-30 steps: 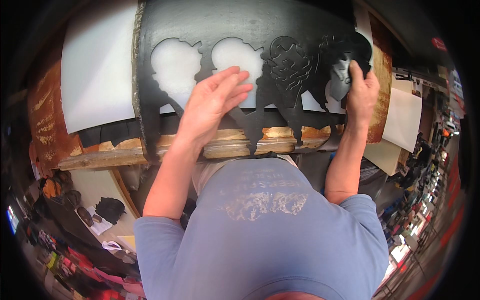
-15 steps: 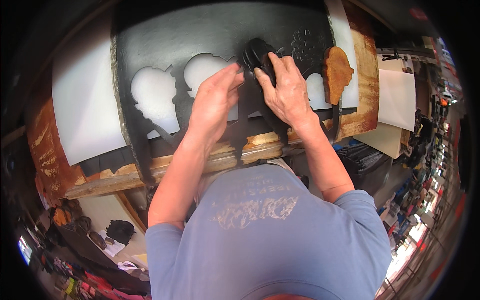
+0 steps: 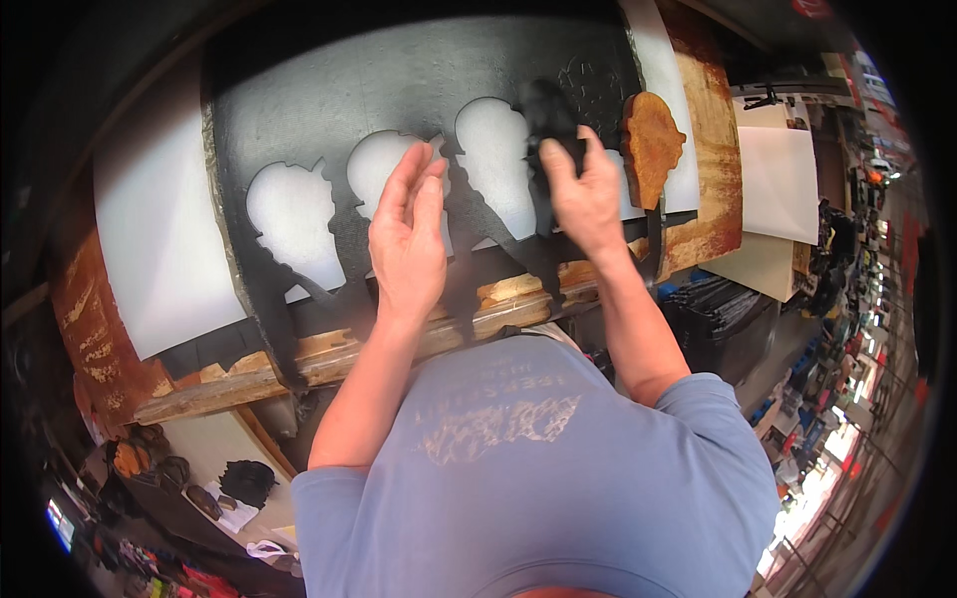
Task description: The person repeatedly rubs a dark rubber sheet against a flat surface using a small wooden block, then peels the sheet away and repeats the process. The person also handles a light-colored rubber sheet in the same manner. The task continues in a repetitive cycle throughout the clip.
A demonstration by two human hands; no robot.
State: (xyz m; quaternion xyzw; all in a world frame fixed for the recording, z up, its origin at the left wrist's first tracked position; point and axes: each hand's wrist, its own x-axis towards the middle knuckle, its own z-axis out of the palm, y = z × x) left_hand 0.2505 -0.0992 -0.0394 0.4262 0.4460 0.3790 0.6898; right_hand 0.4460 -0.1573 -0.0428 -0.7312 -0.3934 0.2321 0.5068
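Observation:
A black sheet, leather-like (image 3: 419, 75), lies over a white board (image 3: 150, 229) and has several rounded, notched holes cut through it. My right hand (image 3: 590, 204) grips blurred black cut pieces (image 3: 550, 105), thumb on the near side, above the sheet's right part. Whether they are one thick piece or a stack is hard to tell now. With fingers stretched out and nothing in it, my left hand (image 3: 409, 244) hovers over the second hole from the left. Just right of my right hand sits a rust-brown, shaped block (image 3: 653, 149), probably a cutting die.
A worn wooden beam (image 3: 329, 364) runs along the work surface's near edge. Rusty brown plates (image 3: 720, 149) flank the board. Black sheets (image 3: 713, 304) are piled at lower right, beside pale boards (image 3: 778, 184). Small dark items (image 3: 247, 483) lie on a lower-left surface.
My left hand has drawn away leftward from the black pieces and opened out. My right hand has shifted slightly right with them, baring a third hole. The whole view has also shifted a little.

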